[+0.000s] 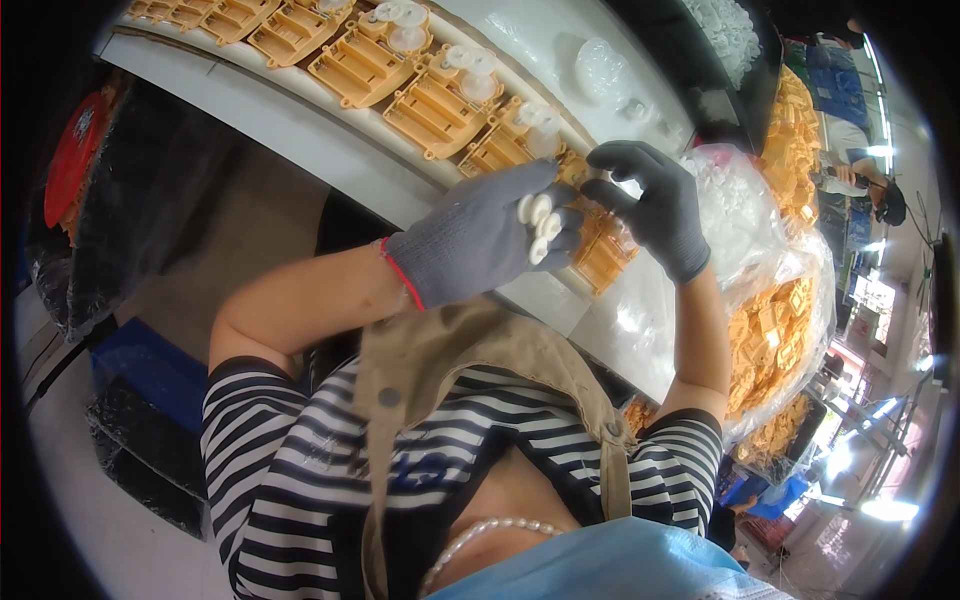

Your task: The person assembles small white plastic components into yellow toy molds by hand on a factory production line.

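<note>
Both of my hands wear grey gloves. My left hand point(470, 238) curls its fingers round a few small white plastic parts point(541, 226), which show against its palm side. My right hand point(655, 205) bends over the row with its fingertips and thumb apart, and I make out nothing gripped between them. Between and below the hands lies an orange plastic housing point(603, 252), partly covered by them. Further left stand more orange housings point(436, 112) side by side, several with clear round plastic pieces point(470, 65) on one end.
Clear round pieces point(600, 68) lie loose on the white tabletop point(525, 35). A black bin point(720, 40) of translucent parts stands at the far right. Bags of orange parts point(770, 335) crowd the right side. A red round object point(74, 160) is at the left.
</note>
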Available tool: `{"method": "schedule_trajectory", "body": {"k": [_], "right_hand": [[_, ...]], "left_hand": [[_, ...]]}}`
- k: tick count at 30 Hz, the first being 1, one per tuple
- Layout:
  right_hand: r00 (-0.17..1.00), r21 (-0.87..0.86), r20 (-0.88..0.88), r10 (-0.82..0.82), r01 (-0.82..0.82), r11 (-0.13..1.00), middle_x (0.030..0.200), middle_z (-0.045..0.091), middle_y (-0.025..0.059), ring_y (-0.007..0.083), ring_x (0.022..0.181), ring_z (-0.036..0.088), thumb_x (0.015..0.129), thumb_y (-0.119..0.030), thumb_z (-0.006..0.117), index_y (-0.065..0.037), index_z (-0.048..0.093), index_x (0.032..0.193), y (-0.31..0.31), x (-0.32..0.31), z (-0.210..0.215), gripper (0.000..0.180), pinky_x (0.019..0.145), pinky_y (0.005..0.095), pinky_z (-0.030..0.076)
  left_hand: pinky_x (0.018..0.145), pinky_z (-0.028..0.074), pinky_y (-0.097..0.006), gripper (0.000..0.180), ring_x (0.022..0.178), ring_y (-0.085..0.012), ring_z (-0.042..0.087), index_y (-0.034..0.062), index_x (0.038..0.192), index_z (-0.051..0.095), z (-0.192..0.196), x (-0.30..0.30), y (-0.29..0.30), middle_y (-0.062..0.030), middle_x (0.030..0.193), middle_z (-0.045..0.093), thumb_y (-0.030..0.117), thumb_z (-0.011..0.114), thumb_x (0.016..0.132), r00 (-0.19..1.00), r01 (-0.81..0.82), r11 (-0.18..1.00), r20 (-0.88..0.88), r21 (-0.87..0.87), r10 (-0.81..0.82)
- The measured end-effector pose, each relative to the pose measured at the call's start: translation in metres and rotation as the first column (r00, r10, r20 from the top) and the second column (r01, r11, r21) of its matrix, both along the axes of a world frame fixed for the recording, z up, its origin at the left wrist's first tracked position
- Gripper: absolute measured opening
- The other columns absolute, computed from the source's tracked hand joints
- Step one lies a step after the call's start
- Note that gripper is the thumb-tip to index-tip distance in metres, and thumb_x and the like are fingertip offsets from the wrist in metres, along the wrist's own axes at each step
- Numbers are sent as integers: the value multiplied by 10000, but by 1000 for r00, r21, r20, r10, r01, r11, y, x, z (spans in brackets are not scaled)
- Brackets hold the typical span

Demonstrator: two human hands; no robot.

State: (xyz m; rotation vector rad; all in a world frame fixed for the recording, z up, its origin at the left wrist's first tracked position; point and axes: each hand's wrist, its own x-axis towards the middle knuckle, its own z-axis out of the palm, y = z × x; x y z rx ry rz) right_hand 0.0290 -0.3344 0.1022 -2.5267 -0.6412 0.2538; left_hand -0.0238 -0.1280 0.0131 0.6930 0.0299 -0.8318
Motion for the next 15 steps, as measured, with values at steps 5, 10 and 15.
{"method": "schedule_trajectory", "body": {"k": [5, 10, 15], "right_hand": [[1000, -2, 8, -17, 17, 1000, 937, 682, 93, 221, 794, 648, 721, -161, 800, -79, 710, 971, 0, 4, -5, 278, 722, 320, 517], [991, 8, 131, 36, -37, 999, 936, 671, 102, 261, 824, 644, 701, -169, 813, -93, 708, 983, -6, -1, -9, 310, 739, 346, 511], [922, 103, 318, 222, -266, 958, 967, 668, 74, 270, 835, 638, 687, -168, 803, -104, 686, 1030, -6, -26, 3, 369, 704, 357, 517]], "left_hand": [[1092, 384, -287, 389, 1181, -138, 525, 0, 1350, 426, 3, -4, 6, -84, 1299, 556, 243, 336, 1060, 998, 23, 944, 64, -330, -2], [1094, 386, -311, 391, 1179, -156, 525, -3, 1344, 434, -6, -7, 1, -91, 1300, 553, 245, 317, 1064, 859, -2, 999, 511, 34, -16], [1062, 424, -329, 407, 1181, -199, 529, -9, 1326, 461, 27, 0, -2, -115, 1288, 557, 264, 309, 1065, 991, 36, 992, 123, 124, -51]]}}
